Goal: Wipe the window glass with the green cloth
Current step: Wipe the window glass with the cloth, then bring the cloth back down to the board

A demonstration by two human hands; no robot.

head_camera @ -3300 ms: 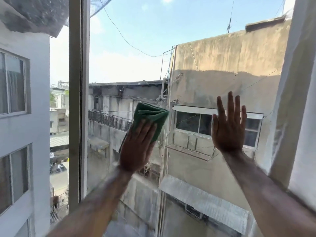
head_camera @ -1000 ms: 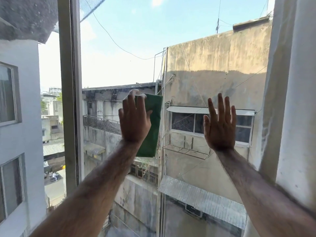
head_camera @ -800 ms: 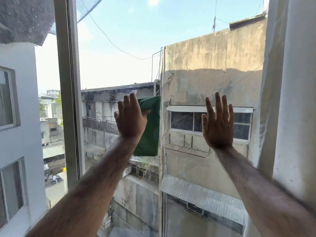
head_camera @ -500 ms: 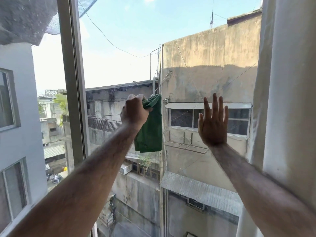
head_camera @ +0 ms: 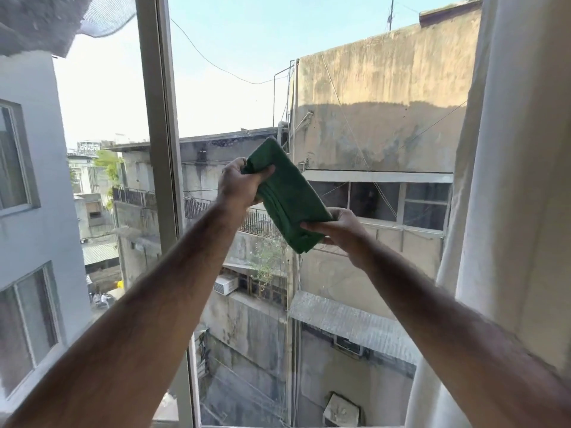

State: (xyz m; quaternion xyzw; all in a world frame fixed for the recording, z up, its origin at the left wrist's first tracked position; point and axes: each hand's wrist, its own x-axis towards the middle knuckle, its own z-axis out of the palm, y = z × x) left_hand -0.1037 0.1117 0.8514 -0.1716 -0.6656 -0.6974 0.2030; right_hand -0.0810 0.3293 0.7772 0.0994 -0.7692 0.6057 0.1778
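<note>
The folded green cloth (head_camera: 285, 196) hangs slanted in the air in front of the window glass (head_camera: 234, 88), off the pane. My left hand (head_camera: 239, 183) grips its upper end. My right hand (head_camera: 338, 230) pinches its lower end from the right, thumb on the front. Both arms reach forward from the bottom corners of the head view. The glass fills the middle, with buildings and sky seen through it.
A vertical window frame post (head_camera: 160, 149) stands left of my left hand, with another pane beyond it. A white curtain (head_camera: 519, 180) hangs along the right edge. The sill's bottom rail (head_camera: 278, 425) runs along the bottom.
My left hand bunched the cloth and pulled it off the glass. My right hand left the pane, dropped and took hold of the cloth's lower end.
</note>
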